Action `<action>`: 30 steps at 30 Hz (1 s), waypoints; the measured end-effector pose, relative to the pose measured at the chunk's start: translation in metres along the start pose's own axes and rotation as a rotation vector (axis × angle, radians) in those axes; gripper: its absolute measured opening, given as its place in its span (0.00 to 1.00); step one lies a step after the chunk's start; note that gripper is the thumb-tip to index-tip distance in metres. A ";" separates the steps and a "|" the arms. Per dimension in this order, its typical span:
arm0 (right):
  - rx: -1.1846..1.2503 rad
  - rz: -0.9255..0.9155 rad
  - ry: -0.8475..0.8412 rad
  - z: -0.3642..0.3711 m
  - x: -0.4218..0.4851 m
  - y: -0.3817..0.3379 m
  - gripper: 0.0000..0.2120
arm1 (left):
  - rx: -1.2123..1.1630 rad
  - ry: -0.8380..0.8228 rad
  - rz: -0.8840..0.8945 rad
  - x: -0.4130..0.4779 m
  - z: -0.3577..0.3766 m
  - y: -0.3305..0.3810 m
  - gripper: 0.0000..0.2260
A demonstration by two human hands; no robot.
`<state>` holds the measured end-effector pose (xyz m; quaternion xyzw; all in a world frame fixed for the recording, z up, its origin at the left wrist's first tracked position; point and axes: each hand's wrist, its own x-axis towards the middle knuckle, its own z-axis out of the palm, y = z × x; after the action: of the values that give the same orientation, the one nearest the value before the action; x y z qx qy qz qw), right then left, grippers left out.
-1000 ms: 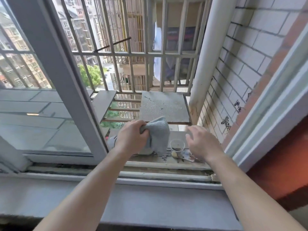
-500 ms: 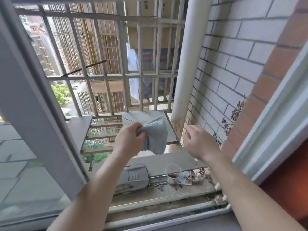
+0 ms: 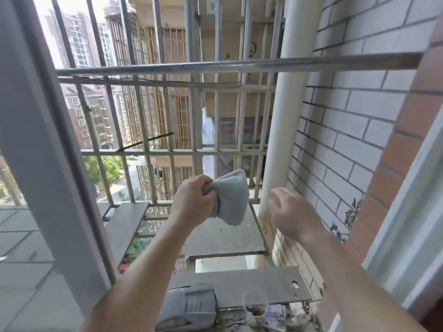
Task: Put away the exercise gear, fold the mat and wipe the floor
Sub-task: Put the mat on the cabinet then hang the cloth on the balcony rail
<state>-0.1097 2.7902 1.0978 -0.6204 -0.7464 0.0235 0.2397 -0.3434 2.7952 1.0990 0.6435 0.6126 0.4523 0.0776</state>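
The left hand grips a bunched corner of the grey cleaning cloth. The rest of the cloth hangs right of the fist, just left of the white drainpipe. The right hand, in front of the drainpipe's foot, has loose, spread fingers and holds nothing, apart from the cloth.

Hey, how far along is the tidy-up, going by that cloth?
Done: cannot tell; no gear, mat or floor shows. In hand: the left hand grips a grey cloth out past the window frame, near the bars; the right hand is open beside it. Left: possibly hanging the cloth; floor wiping unconfirmed.
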 end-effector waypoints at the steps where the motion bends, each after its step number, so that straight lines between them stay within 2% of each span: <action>1: 0.014 -0.007 0.016 -0.005 0.004 -0.001 0.17 | 0.001 0.016 0.002 0.004 -0.003 0.005 0.04; 6: 0.071 -0.040 0.084 -0.017 0.017 -0.002 0.18 | -0.009 0.069 0.008 0.019 -0.011 0.019 0.04; 14: 0.100 -0.075 0.089 -0.019 0.015 0.000 0.20 | -0.014 0.043 0.009 0.017 -0.012 0.023 0.04; 20: 0.128 -0.172 0.179 -0.024 0.015 -0.012 0.19 | 0.052 0.027 0.075 0.015 -0.008 0.019 0.05; 26: 0.140 -0.308 0.228 -0.026 0.018 -0.039 0.16 | 0.103 -0.005 0.186 0.013 -0.006 0.029 0.06; 30: 0.138 -0.341 0.200 -0.020 0.020 -0.048 0.10 | 0.093 -0.018 0.270 0.012 -0.009 0.035 0.06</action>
<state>-0.1486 2.7925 1.1381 -0.4667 -0.8096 -0.0281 0.3550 -0.3260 2.7931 1.1327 0.7270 0.5400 0.4242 -0.0084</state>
